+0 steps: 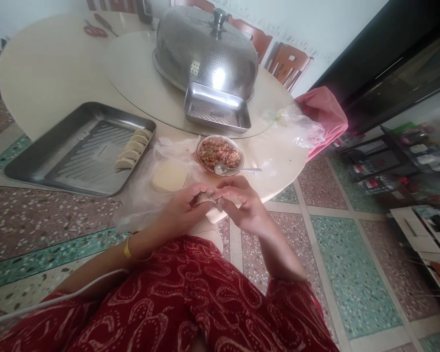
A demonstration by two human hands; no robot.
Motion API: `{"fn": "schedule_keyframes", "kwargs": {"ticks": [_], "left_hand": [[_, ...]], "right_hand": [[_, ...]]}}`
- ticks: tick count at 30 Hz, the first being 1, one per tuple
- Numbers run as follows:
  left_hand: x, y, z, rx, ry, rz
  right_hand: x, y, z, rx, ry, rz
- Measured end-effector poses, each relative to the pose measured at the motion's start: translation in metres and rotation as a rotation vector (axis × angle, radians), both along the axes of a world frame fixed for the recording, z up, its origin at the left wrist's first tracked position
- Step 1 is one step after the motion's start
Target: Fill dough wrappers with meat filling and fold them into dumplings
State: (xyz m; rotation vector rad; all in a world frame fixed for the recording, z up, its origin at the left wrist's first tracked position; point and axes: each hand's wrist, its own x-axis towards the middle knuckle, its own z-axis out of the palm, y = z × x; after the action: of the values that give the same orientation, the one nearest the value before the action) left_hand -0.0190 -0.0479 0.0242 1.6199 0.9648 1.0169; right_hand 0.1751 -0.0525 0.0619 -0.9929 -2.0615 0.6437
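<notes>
My left hand (188, 208) and my right hand (244, 203) meet at the table's front edge, fingers pinching a pale dumpling (213, 198) between them. Most of the dumpling is hidden by my fingers. Just beyond them stands a bowl of minced filling (220, 149), with a metal spoon (242, 169) resting in it and its handle over the rim. To the left, a stack of round dumpling wrappers (169, 176) lies on a crumpled plastic bag (135, 208). Several folded dumplings (134, 149) sit in a row along the right side of a large metal tray (58, 181).
A smaller metal tray (218, 124) and a big perforated steel dome (205, 49) stand on the glass turntable (132, 73). Scissors (95, 31) and a dark bottle (144, 11) are at the back. A clear plastic bag (302, 127) lies at the right, near a pink cloth (326, 115).
</notes>
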Motion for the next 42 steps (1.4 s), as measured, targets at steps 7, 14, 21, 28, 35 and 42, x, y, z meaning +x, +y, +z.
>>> {"fn": "schedule_keyframes", "kwargs": {"ticks": [7,14,21,28,35,42], "left_hand": [[0.002,-0.001,0.002,0.001,-0.09,0.076],[0.003,-0.002,-0.006,-0.02,-0.053,0.042],[0.006,0.0,-0.006,0.073,0.009,0.019],[0.009,0.006,-0.008,0.169,0.116,-0.034],[0.011,0.007,-0.008,0.16,0.106,-0.038],[0.01,0.006,-0.009,0.062,0.076,-0.015]], "right_hand": [[0.008,-0.01,-0.016,0.178,0.098,-0.177],[0.005,-0.024,-0.031,0.153,0.031,-0.309],[0.0,-0.022,-0.036,0.177,-0.03,-0.373],[-0.003,-0.022,-0.04,0.017,0.106,-0.448],[-0.002,-0.021,-0.045,-0.043,0.183,-0.403],[-0.005,-0.028,-0.043,0.147,0.013,-0.419]]}}
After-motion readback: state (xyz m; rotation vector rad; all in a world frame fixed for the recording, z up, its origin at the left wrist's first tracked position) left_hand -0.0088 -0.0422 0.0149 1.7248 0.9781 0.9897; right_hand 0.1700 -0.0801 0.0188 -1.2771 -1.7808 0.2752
